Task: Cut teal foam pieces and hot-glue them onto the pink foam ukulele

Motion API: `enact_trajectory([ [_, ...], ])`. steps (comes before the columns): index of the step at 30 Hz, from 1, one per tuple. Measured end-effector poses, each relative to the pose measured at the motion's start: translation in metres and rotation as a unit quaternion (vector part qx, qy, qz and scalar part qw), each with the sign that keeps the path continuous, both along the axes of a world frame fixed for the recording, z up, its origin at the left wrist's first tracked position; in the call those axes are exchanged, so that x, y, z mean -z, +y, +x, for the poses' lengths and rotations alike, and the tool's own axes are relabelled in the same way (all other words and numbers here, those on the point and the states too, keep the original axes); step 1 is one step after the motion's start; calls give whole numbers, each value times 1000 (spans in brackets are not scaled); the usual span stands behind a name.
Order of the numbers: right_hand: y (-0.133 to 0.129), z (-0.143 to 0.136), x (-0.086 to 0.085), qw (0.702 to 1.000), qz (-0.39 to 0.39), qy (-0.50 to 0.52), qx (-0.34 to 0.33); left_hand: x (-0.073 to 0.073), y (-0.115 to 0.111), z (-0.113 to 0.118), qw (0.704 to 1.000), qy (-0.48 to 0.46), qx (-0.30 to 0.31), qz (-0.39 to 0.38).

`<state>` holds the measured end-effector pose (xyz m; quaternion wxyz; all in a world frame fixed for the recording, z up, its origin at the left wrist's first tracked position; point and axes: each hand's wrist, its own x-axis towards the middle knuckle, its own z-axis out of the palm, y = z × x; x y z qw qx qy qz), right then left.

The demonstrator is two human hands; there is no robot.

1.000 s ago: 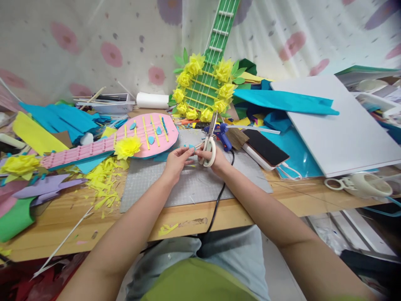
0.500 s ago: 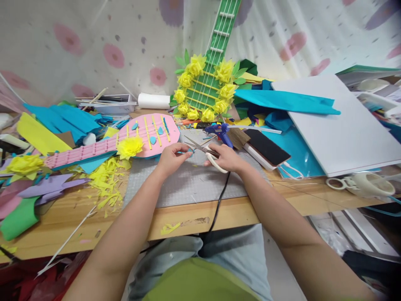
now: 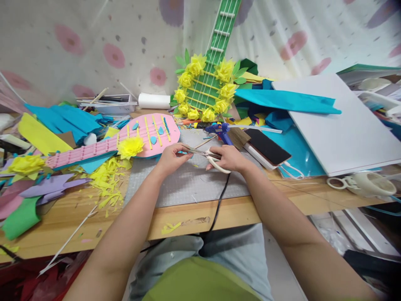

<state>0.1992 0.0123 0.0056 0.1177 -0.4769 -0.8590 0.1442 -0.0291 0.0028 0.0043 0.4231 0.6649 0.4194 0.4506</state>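
My right hand [image 3: 228, 158] grips a pair of scissors [image 3: 216, 163] with white handles, fingers through the loops. The blades point left and look nearly closed, their tips at the fingers of my left hand [image 3: 172, 159]. That hand is pinched, thumb against fingers; the small blue paper piece seen there earlier is almost hidden now. Under both hands lies a grey cutting mat [image 3: 175, 188]. Just beyond my left hand rests a pink paper guitar [image 3: 145, 125] with yellow strips, blue drop shapes and a yellow paper flower [image 3: 130, 147].
A green paper guitar [image 3: 203, 90] ringed with yellow flowers stands at the back. Right of centre lie a blue glue gun [image 3: 222, 133], a phone [image 3: 267, 146] and a white board [image 3: 341, 129]. Yellow scraps [image 3: 108, 179] cover the left; a mug [image 3: 371, 184] lies at right.
The scissor blades have gone from spread to nearly closed, with their tips now at my left fingers. The blue piece there is less visible. Both hands stay in about the same place.
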Motion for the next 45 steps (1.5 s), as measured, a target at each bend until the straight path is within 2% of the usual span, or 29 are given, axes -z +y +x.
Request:
enact_trajectory([
  [4,-2,-1,-4,1000,-3,14,1,1,1,0,1000,4,-7,6],
  [9,-3,-1,-8,998,-29,39,34,-1,1,0,1000,-8,-17,-7],
  [14,0,-5,0,987,-52,136,72,-2,1,3,997,-60,-34,-28],
  [16,0,-8,3,983,-70,157,66,-1,0,4,994,-83,-47,-53],
  [20,-3,-12,2,994,-65,87,24,-2,-2,6,988,-110,-56,-94],
  [25,-8,-13,-4,1000,-22,9,11,-3,-1,3,993,-92,-40,-69],
  [35,-6,-11,-4,1000,-8,6,10,-2,0,2,994,-89,-32,-52],
  [45,-7,-11,-7,999,-32,23,15,-4,-1,0,995,-86,-24,-45],
])
